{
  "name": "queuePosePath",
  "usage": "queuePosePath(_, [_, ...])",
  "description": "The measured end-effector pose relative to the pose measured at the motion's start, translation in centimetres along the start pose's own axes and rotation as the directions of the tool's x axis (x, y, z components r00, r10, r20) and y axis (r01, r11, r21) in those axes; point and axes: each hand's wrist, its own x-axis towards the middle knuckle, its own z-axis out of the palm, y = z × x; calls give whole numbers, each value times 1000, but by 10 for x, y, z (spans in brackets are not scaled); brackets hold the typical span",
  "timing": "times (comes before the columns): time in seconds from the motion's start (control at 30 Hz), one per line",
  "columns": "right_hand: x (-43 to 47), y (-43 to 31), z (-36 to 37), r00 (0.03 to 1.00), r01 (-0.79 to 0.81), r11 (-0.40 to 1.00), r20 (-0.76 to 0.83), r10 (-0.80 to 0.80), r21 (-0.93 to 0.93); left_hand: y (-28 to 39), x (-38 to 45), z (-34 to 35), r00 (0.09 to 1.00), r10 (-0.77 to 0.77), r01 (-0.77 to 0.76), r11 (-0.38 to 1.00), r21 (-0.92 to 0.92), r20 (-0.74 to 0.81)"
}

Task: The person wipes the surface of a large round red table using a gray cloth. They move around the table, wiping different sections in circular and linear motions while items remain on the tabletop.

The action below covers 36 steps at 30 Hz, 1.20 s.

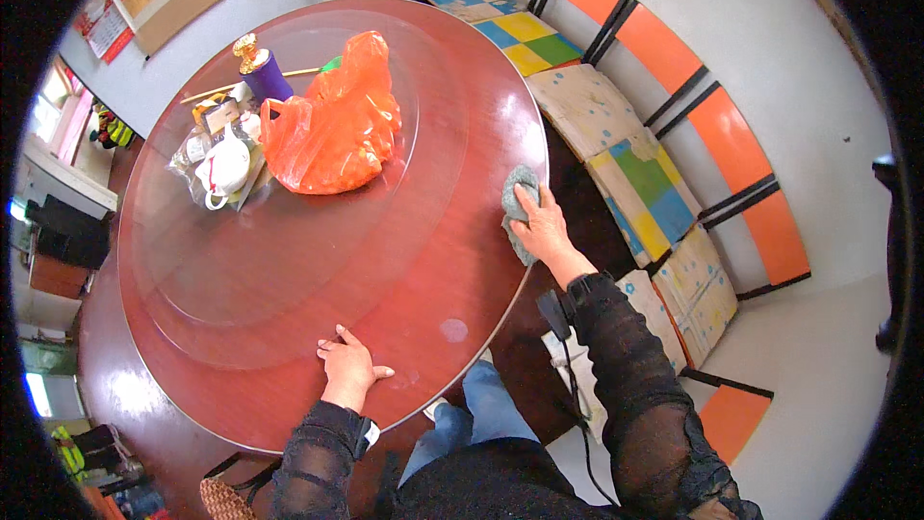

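Observation:
My right hand (541, 227) presses a crumpled grey-green cloth (521, 195) onto the right rim of a round reddish-brown table (404, 318). Near the table's front edge my left hand (349, 368) rests on the bare surface, fingers apart, holding nothing. A round glass turntable (289, 260) lies on the table. It bears an orange plastic bag (325, 152) with its contents hidden, a white teapot-like vessel (224, 165), a purple container with a gold top (264, 72) and several small packages (216, 115). A pale round mark (453, 330) shows on the tabletop near me.
Chairs with orange backs (729, 133) and patterned seat covers (642, 191) line the wall at the right. A black cable with a plug (559, 318) hangs beside my right forearm. A woven chair back (225, 500) stands at the lower left, near the table edge.

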Motion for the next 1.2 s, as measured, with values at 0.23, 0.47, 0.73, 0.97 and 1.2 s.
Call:
queuePosePath(0.23, [-31,-25,39,926,357,926,178,-334,-124,1,0,2,1000,-16,16,1000,-8,6])
queuePosePath(0.47, [97,11,44,952,267,942,210,-224,-203,3,2,-2,998,-12,12,1000,4,61])
queuePosePath(0.73, [240,60,80,988,129,945,123,-96,-300,6,1,-13,984,-8,9,1000,-3,179])
queuePosePath(0.97, [333,89,97,988,95,913,151,-38,-396,4,0,-18,956,-61,114,978,-174,286])
queuePosePath(1.2, [383,104,106,982,114,894,188,-34,-432,5,4,-13,957,-48,79,992,-99,286])
